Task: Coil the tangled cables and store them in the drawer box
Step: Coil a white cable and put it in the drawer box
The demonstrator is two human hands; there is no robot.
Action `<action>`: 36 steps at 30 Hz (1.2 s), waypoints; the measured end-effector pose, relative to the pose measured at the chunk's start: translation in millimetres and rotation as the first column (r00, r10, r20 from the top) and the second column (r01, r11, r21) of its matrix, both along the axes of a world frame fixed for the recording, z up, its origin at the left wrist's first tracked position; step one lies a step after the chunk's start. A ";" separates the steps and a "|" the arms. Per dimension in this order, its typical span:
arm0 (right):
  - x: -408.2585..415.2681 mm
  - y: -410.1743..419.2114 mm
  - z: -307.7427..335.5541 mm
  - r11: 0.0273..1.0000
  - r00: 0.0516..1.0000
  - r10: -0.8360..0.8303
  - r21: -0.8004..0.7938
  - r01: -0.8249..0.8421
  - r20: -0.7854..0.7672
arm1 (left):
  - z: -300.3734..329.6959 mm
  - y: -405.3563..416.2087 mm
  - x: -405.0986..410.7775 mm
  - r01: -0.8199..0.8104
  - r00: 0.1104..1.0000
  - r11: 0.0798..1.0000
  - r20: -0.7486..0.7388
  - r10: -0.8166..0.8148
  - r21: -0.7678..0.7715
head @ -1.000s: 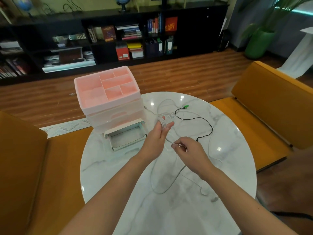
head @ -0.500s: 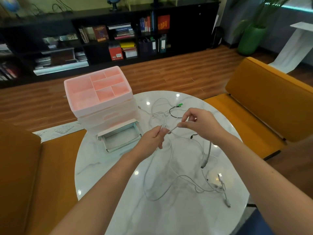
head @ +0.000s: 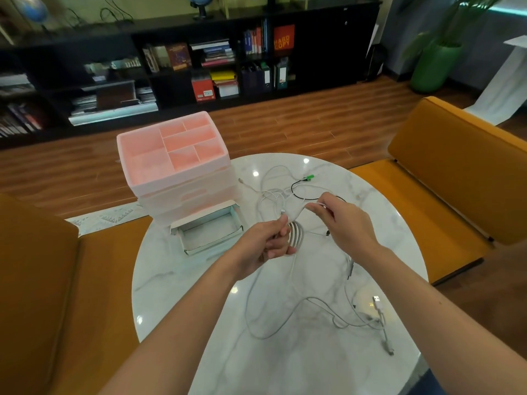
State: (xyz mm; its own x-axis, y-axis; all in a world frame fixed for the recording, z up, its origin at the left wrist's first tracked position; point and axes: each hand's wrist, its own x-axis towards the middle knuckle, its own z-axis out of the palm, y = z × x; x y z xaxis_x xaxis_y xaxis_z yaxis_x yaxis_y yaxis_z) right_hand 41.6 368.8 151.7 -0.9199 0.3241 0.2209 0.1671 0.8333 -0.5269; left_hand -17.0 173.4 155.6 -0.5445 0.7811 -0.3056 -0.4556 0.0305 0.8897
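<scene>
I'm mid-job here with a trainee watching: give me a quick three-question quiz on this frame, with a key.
1. True or false: the bottom drawer of the drawer box is pulled out.
2. Which hand holds the coiled loops of white cable? A) left hand B) right hand
3. Fill in: the black cable ends in a ____ plug.

Key: 1 true. 2 A; the right hand pinches the next stretch of white cable. 3 green.
</scene>
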 end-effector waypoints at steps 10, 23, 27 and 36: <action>4.6 -7.2 -25.7 1.000 0.965 -0.016 -0.005 0.018 0.260 | -2.2 -5.0 5.2 -0.205 0.941 0.969 0.302 0.155 0.141; 1.3 -30.3 -12.6 0.372 0.965 -0.116 -0.891 0.261 0.234 | -10.1 -3.2 5.1 -0.148 0.965 0.988 0.224 0.136 0.036; -1.3 -41.7 -10.4 0.371 0.968 -0.176 -0.899 0.235 0.180 | -7.2 -1.4 3.2 -0.138 0.964 0.988 0.240 0.118 0.069; 8.1 -25.3 -30.6 0.358 0.990 -0.103 -0.925 0.130 0.099 | -2.1 -11.5 -1.4 -0.253 0.902 0.956 0.394 0.177 0.151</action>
